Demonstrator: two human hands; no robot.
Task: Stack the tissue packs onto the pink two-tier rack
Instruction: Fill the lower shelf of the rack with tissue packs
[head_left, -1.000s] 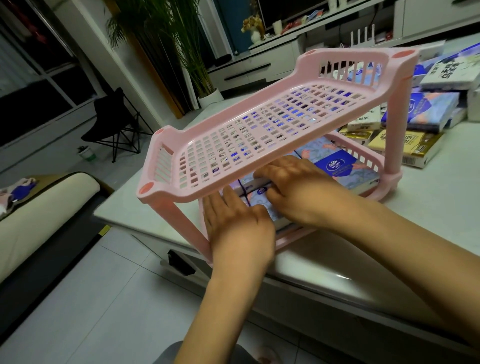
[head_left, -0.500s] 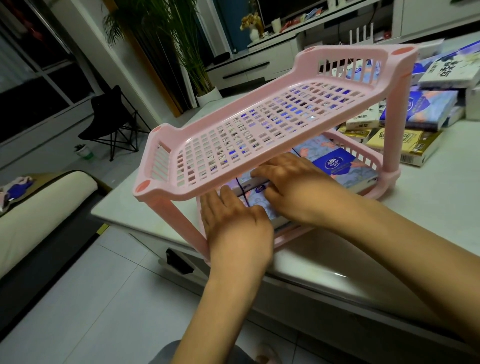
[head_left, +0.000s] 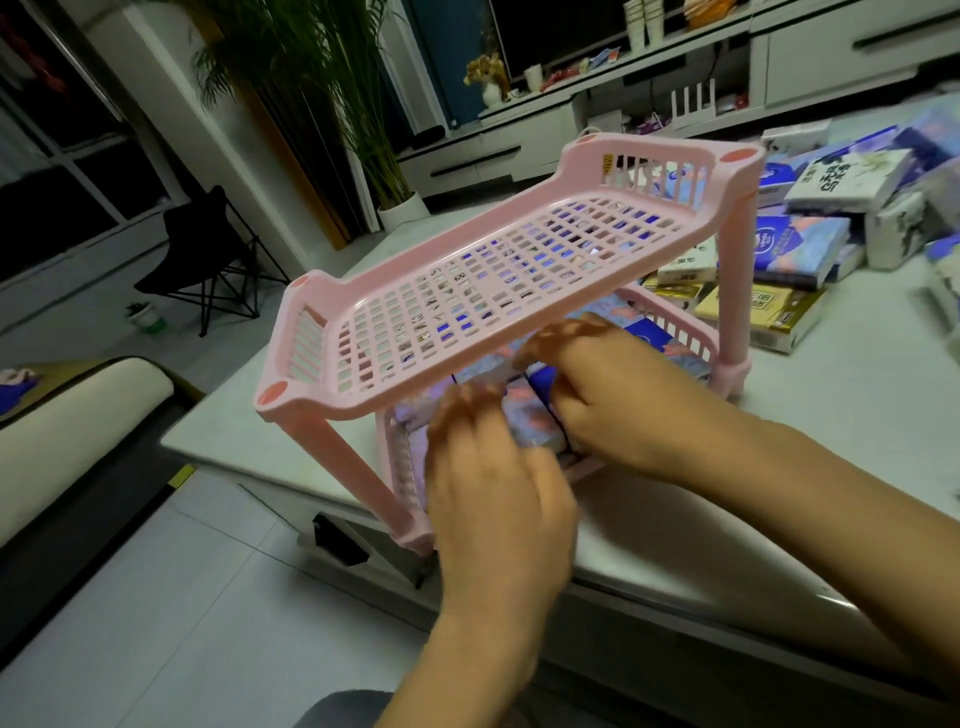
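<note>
The pink two-tier rack (head_left: 493, 280) stands at the near corner of the white table (head_left: 841, 405). Nothing lies on its upper tier. Blue and pink patterned tissue packs (head_left: 530, 423) fill the lower tier, and a dark blue one (head_left: 654, 332) shows further right. Both hands reach in under the upper tier from the front. My left hand (head_left: 493, 493) has its blurred fingertips on the near left pack. My right hand (head_left: 618, 405) lies on top of the middle packs, with its thumb at their front edge. The backs of the packs are hidden by the tier above.
A loose pile of tissue packs (head_left: 795, 249) lies on the table behind and to the right of the rack. The table's edge runs just in front of the rack's near legs. A padded bench (head_left: 78, 415) and a folding chair (head_left: 208, 249) stand on the floor to the left.
My left hand has drawn back a little toward me, and its fingers are now blurred with motion. My right hand's fingers have bent slightly on top of the packs. The rack has stayed in place.
</note>
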